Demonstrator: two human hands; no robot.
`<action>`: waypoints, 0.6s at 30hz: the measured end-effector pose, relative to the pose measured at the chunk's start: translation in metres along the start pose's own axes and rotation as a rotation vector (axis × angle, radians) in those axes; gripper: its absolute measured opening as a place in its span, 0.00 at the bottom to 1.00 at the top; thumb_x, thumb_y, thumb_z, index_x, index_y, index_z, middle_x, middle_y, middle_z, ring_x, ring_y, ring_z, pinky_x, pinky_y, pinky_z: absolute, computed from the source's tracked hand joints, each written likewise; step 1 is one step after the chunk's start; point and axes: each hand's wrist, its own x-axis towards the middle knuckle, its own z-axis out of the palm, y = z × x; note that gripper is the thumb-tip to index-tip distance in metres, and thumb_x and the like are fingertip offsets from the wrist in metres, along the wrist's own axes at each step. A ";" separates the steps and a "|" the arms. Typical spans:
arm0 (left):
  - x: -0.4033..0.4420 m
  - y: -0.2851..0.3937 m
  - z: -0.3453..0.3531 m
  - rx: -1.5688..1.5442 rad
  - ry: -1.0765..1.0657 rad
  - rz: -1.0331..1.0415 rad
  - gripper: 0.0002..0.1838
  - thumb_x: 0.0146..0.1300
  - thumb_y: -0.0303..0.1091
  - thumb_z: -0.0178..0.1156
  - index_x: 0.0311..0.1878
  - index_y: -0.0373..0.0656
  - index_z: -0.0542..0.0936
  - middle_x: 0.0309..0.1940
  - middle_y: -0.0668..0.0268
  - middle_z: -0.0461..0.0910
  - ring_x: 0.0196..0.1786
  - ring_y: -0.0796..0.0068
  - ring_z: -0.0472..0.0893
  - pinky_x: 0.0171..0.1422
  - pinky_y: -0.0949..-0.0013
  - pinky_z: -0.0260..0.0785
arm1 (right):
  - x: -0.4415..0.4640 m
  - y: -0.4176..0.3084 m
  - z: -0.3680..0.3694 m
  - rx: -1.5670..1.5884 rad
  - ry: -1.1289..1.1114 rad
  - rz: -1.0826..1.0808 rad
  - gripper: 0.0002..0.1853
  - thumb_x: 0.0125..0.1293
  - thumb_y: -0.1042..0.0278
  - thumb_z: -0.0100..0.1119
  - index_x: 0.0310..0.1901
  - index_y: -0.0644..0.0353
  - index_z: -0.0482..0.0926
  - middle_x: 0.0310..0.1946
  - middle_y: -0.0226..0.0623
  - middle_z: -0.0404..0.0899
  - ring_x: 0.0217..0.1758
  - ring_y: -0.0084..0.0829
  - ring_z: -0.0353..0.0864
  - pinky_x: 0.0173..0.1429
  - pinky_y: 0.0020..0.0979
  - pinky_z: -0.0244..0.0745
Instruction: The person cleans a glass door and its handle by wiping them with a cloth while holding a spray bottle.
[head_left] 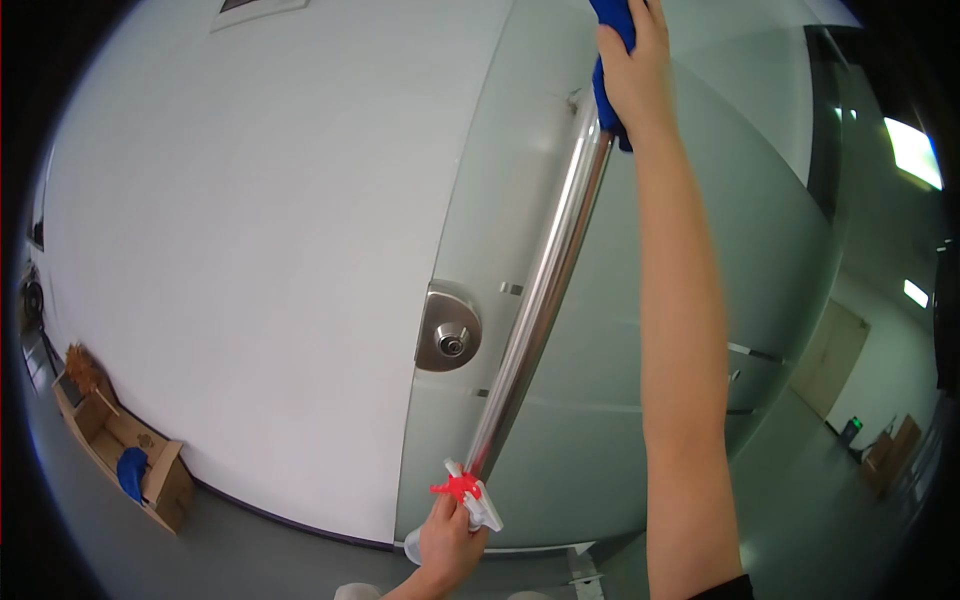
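Note:
My right hand (640,75) is raised high, its fingers wrapped round a blue cloth (606,85). The cloth lies against the upper part of a long metal door handle (548,270), which runs at a slant down a frosted glass door (590,430). Low in the view, my left hand (452,548) grips a spray bottle by its neck. The spray bottle (470,490) has a red and white trigger head, close in front of the handle's lower end. Most of the bottle's body is hidden by the hand. A round metal lock (450,335) sits at the door's left edge.
A white wall (270,250) stands left of the door. On the floor at the left is an open cardboard box (165,485) with a blue cloth over its edge. More boxes (890,455) stand far right, beyond the glass.

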 end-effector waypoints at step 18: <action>-0.002 -0.001 -0.003 -0.013 -0.037 -0.034 0.28 0.47 0.24 0.68 0.56 0.39 0.76 0.64 0.56 0.71 0.55 0.52 0.78 0.53 0.60 0.75 | -0.253 -0.014 -0.087 -0.003 -0.071 -0.004 0.28 0.73 0.72 0.42 0.73 0.66 0.55 0.75 0.54 0.51 0.79 0.52 0.49 0.79 0.46 0.43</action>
